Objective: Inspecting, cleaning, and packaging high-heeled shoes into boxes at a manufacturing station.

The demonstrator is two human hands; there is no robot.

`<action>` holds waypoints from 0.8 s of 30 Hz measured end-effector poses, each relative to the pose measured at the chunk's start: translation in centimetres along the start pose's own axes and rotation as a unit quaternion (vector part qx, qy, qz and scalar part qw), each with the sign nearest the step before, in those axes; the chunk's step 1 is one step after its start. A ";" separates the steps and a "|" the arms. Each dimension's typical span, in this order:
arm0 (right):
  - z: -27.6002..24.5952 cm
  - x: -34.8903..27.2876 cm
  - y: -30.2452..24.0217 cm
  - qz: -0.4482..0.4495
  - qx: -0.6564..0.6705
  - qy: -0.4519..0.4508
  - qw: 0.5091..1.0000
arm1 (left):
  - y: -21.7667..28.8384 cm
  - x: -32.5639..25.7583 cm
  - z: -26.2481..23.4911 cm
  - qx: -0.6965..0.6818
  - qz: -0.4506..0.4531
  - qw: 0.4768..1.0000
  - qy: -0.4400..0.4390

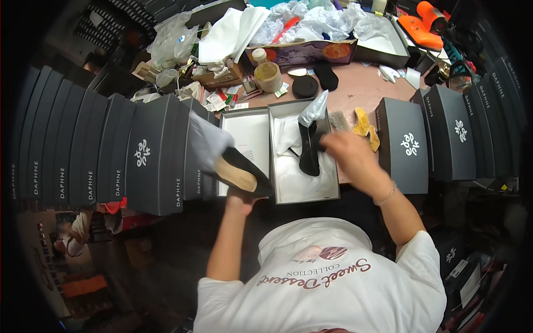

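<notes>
My left hand [244, 201] grips a black shoe [241, 169] from beneath, at the left of the open box. The shoe's beige insole faces up, and crumpled whitish paper sticks out of its toe end. Inside the open grey shoe box [338, 191] lies a second black shoe [309, 155] on white tissue, its toe end wrapped in pale paper [314, 109]. Over the box's right edge hovers my right hand [354, 160], its fingers curled together near that shoe. A dark bit shows at the fingertips, too blurred to name. The box lid [244, 125] lies inside-up beside the box.
Rows of dark shoe boxes stand at left [152, 155] and right [408, 150]. Beyond the box are a jar [268, 76], a round black tin [305, 87], a yellow cloth [362, 122] and a carton [311, 54] heaped with crumpled paper. An orange tool [419, 32] lies far right.
</notes>
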State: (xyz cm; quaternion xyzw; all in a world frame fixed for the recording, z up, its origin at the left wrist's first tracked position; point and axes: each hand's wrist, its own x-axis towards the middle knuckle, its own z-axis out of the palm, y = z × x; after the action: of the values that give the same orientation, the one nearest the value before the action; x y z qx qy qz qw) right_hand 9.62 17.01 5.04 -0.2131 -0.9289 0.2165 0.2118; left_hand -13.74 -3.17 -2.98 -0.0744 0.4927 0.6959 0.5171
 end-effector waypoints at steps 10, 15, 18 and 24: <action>14.3 0.3 2.8 0.180 0.133 -0.011 0.974 | -4.6 -0.2 -3.0 0.001 -0.070 0.997 -0.045; 7.3 0.6 0.6 0.179 0.189 0.105 0.960 | -0.9 1.6 5.6 0.607 0.476 0.629 -0.099; 0.8 -0.8 2.6 0.068 0.129 0.128 0.981 | -0.1 6.4 9.4 0.746 0.495 0.443 -0.045; -0.4 -4.0 10.6 0.132 -0.113 0.001 0.985 | 0.6 13.4 11.4 0.836 0.430 0.335 -0.060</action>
State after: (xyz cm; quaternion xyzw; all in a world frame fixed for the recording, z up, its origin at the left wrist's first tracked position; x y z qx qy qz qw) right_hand 16.35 23.83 -1.07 -0.3561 -0.9112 0.1357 0.1565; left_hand -15.65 14.21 -5.14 0.6615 0.7477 0.0477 -0.0342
